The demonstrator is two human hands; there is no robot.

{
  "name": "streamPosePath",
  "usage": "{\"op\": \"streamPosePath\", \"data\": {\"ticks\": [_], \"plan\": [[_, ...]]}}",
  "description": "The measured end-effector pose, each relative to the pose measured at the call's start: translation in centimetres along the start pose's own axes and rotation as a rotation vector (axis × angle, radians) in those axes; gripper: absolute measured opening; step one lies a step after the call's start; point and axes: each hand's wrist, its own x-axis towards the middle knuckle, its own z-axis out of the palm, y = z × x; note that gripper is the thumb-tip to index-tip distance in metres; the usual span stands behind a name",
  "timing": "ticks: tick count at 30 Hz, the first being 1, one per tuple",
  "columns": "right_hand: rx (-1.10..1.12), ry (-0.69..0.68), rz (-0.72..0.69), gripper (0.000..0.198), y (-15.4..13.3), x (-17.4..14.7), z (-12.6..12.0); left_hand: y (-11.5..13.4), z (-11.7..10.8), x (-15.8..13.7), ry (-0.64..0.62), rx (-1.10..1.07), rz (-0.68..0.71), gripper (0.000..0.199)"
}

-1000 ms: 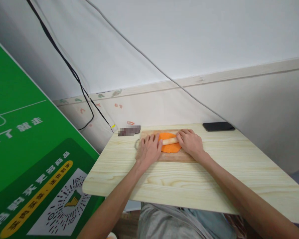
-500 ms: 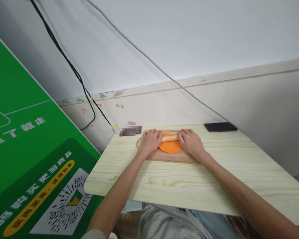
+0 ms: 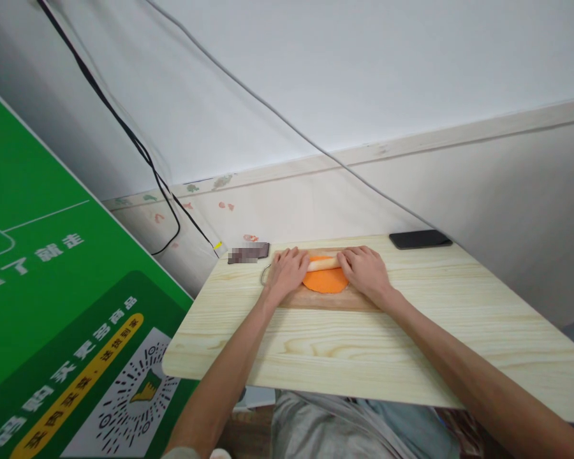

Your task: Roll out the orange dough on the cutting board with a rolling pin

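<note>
A pale wooden rolling pin (image 3: 323, 263) lies across a flat, rounded orange sheet of dough (image 3: 326, 282). My left hand (image 3: 289, 271) is closed over the pin's left end, and my right hand (image 3: 365, 271) covers its right end, so both ends are hidden. Between my hands only the pin's middle shows. Most of the orange sheet spreads on the near side of the pin, with a thin strip beyond it. Under everything is a brown wooden cutting board (image 3: 330, 302), whose metal loop handle (image 3: 264, 274) sticks out at the left.
A black phone (image 3: 421, 240) lies at the table's back right. A dark flat object, partly blurred, (image 3: 249, 253) lies at the back left. The light wood table (image 3: 325, 344) meets the wall. A green sign (image 3: 52, 255) stands left; cables (image 3: 148, 159) hang along the wall.
The view has shifted slightly. Both hands stay on the rolling pin, with the pin and orange sheet in nearly the same position relative to the board.
</note>
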Motion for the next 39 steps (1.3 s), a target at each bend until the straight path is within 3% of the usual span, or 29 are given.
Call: {"op": "streamPosePath", "data": {"ticks": [6, 9, 18, 27, 39], "plan": [[0.013, 0.151, 0.018, 0.038, 0.3, 0.0, 0.6, 1.4, -0.7, -4.0, 0.042, -0.004, 0.05, 0.056], [-0.001, 0.153, 0.01, 0.037, 0.4, 0.1, 0.8, 1.9, -1.0, -4.9, 0.044, -0.006, 0.05, 0.056], [-0.04, -0.013, 0.029, 0.044, -0.1, 0.3, -0.2, 1.0, -1.1, -1.5, -0.043, -0.032, -0.021, 0.052], [-0.007, -0.008, 0.018, 0.044, 0.2, 0.3, 0.1, -0.1, -0.6, 2.3, -0.106, -0.064, -0.111, 0.05], [-0.01, 0.011, 0.047, 0.045, -0.4, -0.1, -0.4, 0.0, -0.3, -0.2, -0.017, -0.046, -0.005, 0.049]]}}
